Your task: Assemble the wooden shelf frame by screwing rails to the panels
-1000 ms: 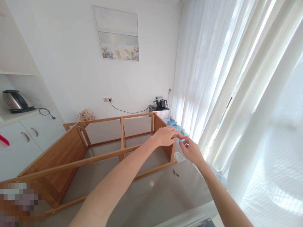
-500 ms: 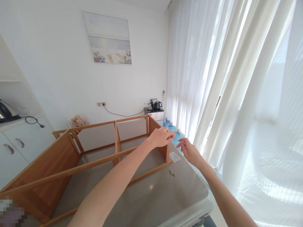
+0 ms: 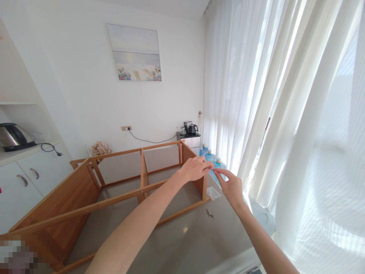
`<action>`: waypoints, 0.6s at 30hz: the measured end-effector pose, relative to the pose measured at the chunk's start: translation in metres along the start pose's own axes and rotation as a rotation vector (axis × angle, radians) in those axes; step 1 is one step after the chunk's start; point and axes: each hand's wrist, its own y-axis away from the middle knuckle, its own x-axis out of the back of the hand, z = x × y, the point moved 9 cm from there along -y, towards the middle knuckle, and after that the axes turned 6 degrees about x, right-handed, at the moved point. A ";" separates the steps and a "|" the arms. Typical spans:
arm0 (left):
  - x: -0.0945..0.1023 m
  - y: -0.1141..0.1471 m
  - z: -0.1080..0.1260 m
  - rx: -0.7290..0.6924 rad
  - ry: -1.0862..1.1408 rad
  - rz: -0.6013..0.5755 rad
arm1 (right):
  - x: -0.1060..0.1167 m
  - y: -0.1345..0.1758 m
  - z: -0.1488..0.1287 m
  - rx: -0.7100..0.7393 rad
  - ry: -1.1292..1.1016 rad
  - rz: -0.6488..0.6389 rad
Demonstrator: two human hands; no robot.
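A wooden frame (image 3: 142, 191) with slatted bars and solid end panels lies on a grey table (image 3: 182, 243). My left hand (image 3: 196, 168) is over its right end, fingers curled together near the top of the end panel; what they grip is hidden. Just to the right, my right hand (image 3: 230, 187) pinches thumb and forefinger together, the tips almost meeting the left fingers. A small dark sliver shows between the two hands, too small to name. Several metal screws (image 3: 210, 214) lie on the table below, and a clear plastic bag (image 3: 213, 193) rests beside the frame's right corner.
Large blue water bottles (image 3: 218, 163) stand beyond the table, by the white curtains (image 3: 256, 95). A small cabinet (image 3: 191, 141) bears a black kettle (image 3: 192, 129). Another kettle (image 3: 15, 137) sits on the left counter. Blurred blocks cover the lower left corner.
My right hand has moved left to my left hand, its loose fingers closing into a pinch. The view has shifted slightly, so the room appears lower and further right.
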 end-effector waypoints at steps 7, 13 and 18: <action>-0.002 -0.001 -0.001 0.006 0.017 -0.012 | -0.004 0.006 0.003 0.097 0.037 0.121; -0.004 -0.001 -0.002 0.009 0.007 -0.001 | -0.008 0.009 -0.004 0.304 0.126 0.120; -0.004 -0.001 -0.002 0.002 0.011 0.011 | -0.009 0.009 -0.005 0.336 0.118 0.067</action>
